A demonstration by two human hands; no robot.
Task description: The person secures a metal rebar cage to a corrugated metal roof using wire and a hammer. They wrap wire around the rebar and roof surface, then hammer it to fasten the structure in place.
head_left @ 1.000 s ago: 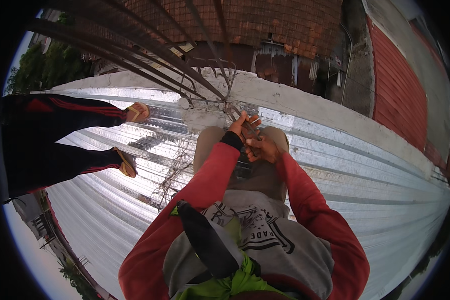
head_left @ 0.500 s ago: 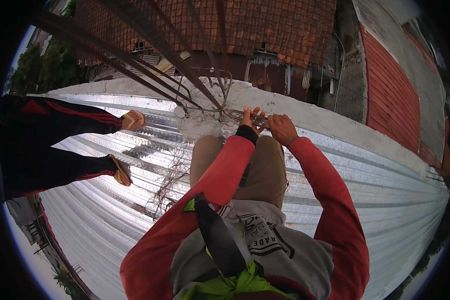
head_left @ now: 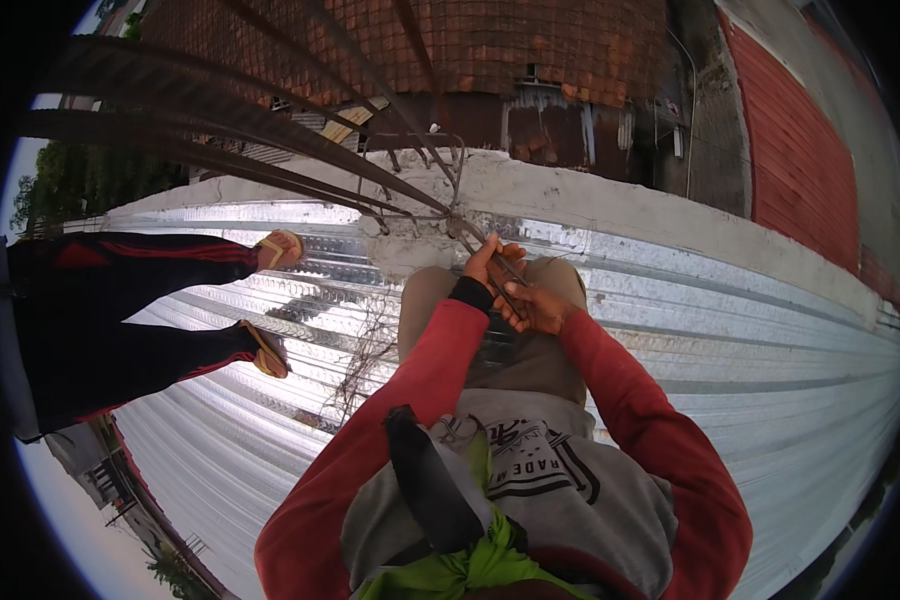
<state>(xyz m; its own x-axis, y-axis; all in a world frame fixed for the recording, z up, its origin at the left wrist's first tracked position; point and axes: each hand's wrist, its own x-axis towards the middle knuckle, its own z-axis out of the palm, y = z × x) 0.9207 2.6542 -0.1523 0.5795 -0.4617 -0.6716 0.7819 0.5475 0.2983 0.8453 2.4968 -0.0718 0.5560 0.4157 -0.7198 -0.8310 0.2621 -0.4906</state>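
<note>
Rusty steel pincers (head_left: pixel 477 240), seen as two long thin handles, run from the foot of the upright steel bars to my hands. Their jaws meet the bars at a tie or stirrup (head_left: pixel 450 213); exactly what they bite is too small to tell. My left hand (head_left: pixel 490 268), with a black cuff at the wrist, is closed round the handles nearer the bars. Just below it, my right hand (head_left: pixel 540 307) grips the handle ends. Several long ribbed reinforcing bars (head_left: pixel 350 155) rise from a rough concrete stub (head_left: pixel 405 253) and lean toward the upper left.
Corrugated shiny metal roofing (head_left: pixel 670 310) spreads under me, beside a concrete wall top (head_left: pixel 610 210). Loose thin wire (head_left: pixel 365 365) lies left of my knees. Another person's sandalled foot (head_left: pixel 278 250) stands at the left. Beyond the wall are a tiled roof (head_left: pixel 530 45) and a red roof (head_left: pixel 790 150).
My hands have swung the pincer handles down toward my knees, so the handles slope more steeply. My right hand has turned and sits lower. The view has shifted slightly.
</note>
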